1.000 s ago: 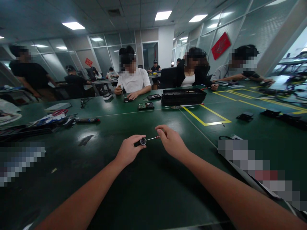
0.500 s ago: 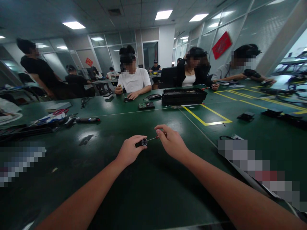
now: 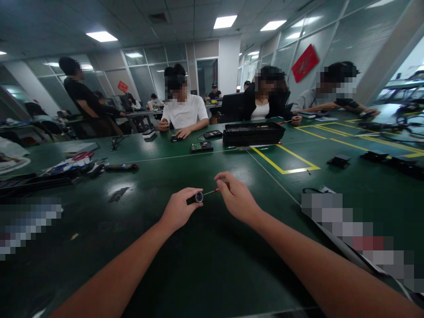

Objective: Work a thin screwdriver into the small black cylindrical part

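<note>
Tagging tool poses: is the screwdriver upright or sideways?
Sideways: the screwdriver points from the right hand toward the cylinder in the left hand. Cannot tell whether its tip touches.

"Where could a hand pass?"
"Over bare green tabletop [image 3: 179, 174] ahead of the left hand [image 3: 179, 207] and right hand [image 3: 239, 198], short of the long black tray [image 3: 253, 138]."
"Between those hands?"
"A thin screwdriver [image 3: 210, 192] crosses that gap toward a round cylinder [image 3: 198, 197]."
"And farther left?"
"A tool pile [image 3: 69, 164] and a black tool [image 3: 119, 167] obstruct."
</note>
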Tool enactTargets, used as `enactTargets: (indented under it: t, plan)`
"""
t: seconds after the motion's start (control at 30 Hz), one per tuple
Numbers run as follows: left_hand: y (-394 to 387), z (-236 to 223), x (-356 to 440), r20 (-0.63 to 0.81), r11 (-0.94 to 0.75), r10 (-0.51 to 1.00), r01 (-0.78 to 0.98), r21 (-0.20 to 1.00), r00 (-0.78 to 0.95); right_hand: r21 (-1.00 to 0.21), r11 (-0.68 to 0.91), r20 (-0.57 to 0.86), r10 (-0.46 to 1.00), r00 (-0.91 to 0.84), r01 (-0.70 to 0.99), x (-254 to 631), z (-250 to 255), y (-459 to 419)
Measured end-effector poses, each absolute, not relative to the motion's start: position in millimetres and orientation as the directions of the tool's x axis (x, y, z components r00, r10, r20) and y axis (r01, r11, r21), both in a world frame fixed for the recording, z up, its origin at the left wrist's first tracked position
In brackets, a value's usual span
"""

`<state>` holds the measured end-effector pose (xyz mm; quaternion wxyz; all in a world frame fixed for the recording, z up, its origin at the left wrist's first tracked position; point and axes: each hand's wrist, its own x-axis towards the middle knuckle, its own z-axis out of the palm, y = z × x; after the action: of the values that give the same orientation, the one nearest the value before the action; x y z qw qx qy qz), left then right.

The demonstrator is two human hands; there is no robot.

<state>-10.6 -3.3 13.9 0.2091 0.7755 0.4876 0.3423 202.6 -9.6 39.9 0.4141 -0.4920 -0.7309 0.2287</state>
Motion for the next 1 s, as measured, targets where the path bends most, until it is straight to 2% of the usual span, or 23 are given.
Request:
enactTargets:
  t: [0.13, 0.33, 0.57, 0.8, 1.0]
  plan:
    - [-1.8, 12.2, -12.3, 0.350, -0.447, 0.894, 0.617, 0.648, 0.281, -0.758, 0.447, 0.399, 0.894, -0.206, 0.474, 201.5, 42.0, -12.1]
    - [-0.7, 10.3, -11.9, 0.359, -0.453, 0.890, 0.626, 0.635, 0.281, -0.733, 0.393, 0.355, 0.917, -0.181, 0.555, 201.6, 42.8, -12.2]
    - [0.3, 10.4, -12.3, 0.360, -0.449, 0.892, 0.620, 0.643, 0.272, -0.753, 0.488, 0.435, 0.873, -0.221, 0.441, 201.0, 39.1, -11.1]
    - [0.6, 9.8, -12.1, 0.346, -0.442, 0.896, 0.625, 0.643, 0.278, -0.722, 0.445, 0.399, 0.893, -0.208, 0.530, 201.4, 40.2, -9.2]
    - [-1.2, 10.6, -12.0, 0.350, -0.438, 0.897, 0.639, 0.632, 0.269, -0.843, 0.427, 0.414, 0.903, -0.114, 0.328, 200.8, 33.7, -5.9]
